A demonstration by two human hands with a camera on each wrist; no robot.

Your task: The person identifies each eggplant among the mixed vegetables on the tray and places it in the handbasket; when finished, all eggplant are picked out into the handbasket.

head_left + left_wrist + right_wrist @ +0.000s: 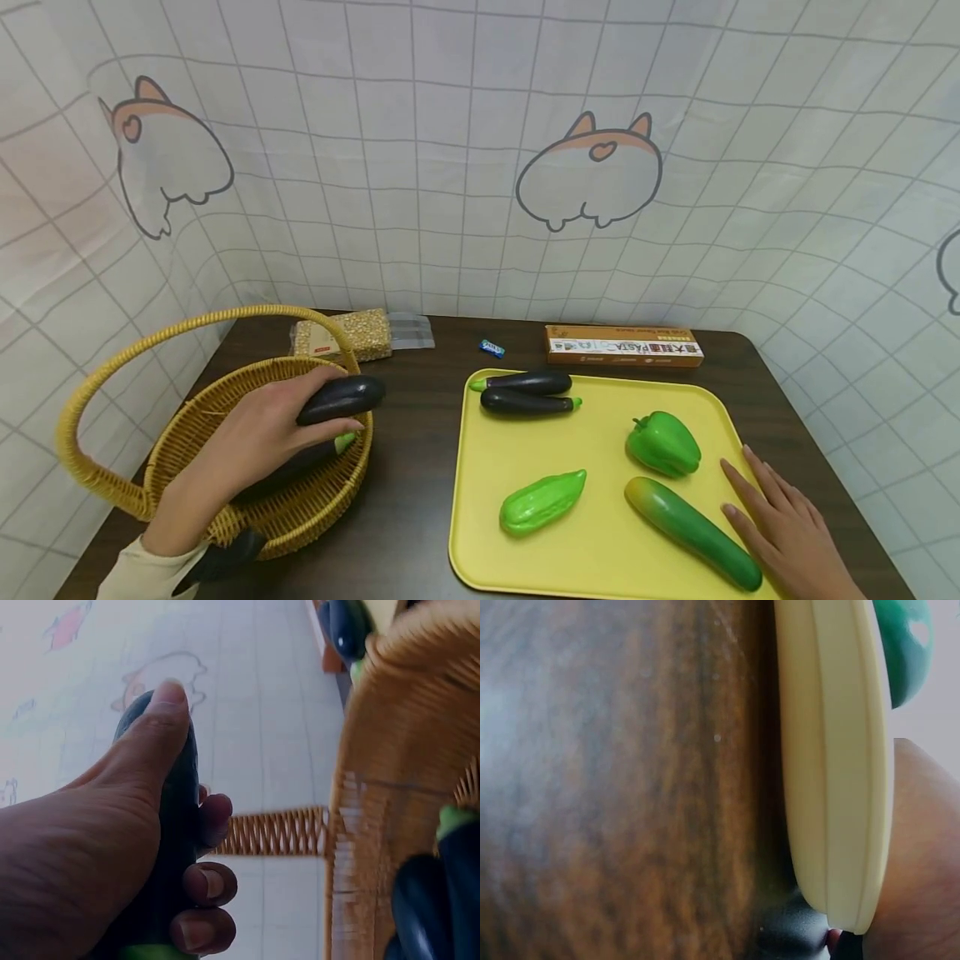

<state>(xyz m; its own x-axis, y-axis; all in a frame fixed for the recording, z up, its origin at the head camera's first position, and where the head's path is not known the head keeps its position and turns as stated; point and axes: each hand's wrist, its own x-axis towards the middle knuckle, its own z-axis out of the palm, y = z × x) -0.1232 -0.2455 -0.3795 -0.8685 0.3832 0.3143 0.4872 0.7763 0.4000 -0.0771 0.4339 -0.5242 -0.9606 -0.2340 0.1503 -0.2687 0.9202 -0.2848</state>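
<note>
One eggplant (345,398) is in the left hand (262,425), thumb and fingers curled firmly round it, above the right side of the wicker basket (187,429). At least two more eggplants (420,907) lie inside the basket. From where I stand, the right hand (795,533) is at the right edge of the yellow tray (600,554), fingers extended, slightly spread, gripping nothing; whether it presses the rim, I cannot tell. It is just beside the cucumber (693,533). Also on the tray: green bell pepper (663,444), bitter melon (542,502), and two eggplants side by side (525,402) near the far left corner. Pasta box (624,347) behind.
</note>
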